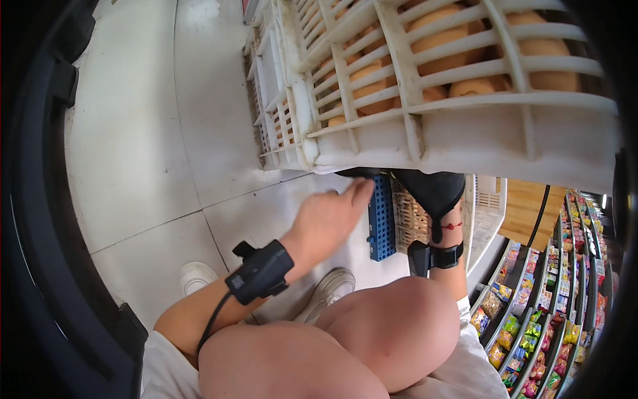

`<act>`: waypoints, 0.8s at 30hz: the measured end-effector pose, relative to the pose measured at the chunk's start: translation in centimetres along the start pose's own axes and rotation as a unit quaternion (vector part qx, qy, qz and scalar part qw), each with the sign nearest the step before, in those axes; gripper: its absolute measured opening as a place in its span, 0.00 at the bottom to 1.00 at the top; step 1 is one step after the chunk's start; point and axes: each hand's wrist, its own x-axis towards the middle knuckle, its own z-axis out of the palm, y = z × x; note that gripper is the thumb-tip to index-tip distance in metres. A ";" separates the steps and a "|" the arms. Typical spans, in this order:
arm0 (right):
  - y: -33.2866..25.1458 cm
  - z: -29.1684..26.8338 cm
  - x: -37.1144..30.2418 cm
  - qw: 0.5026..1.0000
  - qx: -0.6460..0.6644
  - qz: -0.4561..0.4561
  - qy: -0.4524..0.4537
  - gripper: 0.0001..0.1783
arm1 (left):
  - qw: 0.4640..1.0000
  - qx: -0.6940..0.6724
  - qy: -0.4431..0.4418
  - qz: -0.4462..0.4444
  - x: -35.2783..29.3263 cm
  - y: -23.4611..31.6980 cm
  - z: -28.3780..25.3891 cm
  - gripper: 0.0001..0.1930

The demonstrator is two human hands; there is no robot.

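My left hand reaches up toward the lower edge of a white plastic crate. Its fingers are drawn together at the tips, close by a dark strip under the crate; whatever they may pinch is hidden. Brown eggs show through the crate's slats. My right forearm rises under the crate's right part. A black, pointed piece of material covers my right hand, so its fingers cannot be seen. Each wrist carries a black strapped device, and a red string bracelet circles the right one.
Another white crate stands beyond at the left. Below hang or stand a blue perforated panel and a pale slatted crate. Shelves of colourful snack packets line the right. My bent knees are close beneath my hands, over pale floor tiles.
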 end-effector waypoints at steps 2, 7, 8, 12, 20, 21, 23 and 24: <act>-1.0 -0.6 2.8 0.989 0.134 0.063 -0.030 0.18 | 0.995 -0.045 0.042 0.077 -0.8 0.6 -1.2 0.29; -0.8 -1.8 3.4 0.958 0.257 0.118 -0.038 0.18 | 0.984 -0.055 0.130 0.106 1.4 1.1 -1.6 0.31; -0.8 -1.2 1.3 0.967 0.228 0.111 -0.033 0.18 | 0.985 -0.057 0.142 0.083 1.5 1.4 -1.5 0.32; -0.3 0.7 -4.1 0.982 0.181 0.059 0.008 0.19 | 0.992 0.025 0.105 0.057 1.9 1.7 -1.9 0.32; -2.3 2.2 -8.6 0.957 0.274 0.083 0.048 0.20 | 0.993 0.007 0.111 0.042 1.7 1.5 -2.4 0.31; -2.8 2.1 -9.4 0.952 0.284 0.108 0.044 0.20 | 0.993 0.009 0.109 0.046 1.7 1.5 -2.4 0.30; -2.2 1.6 -8.4 0.929 0.331 0.157 0.050 0.20 | 0.992 0.000 0.117 0.051 1.9 1.4 -2.1 0.30; -2.5 1.1 -7.6 0.899 0.378 0.217 0.039 0.21 | 0.991 -0.003 0.126 0.054 1.9 1.3 -2.3 0.30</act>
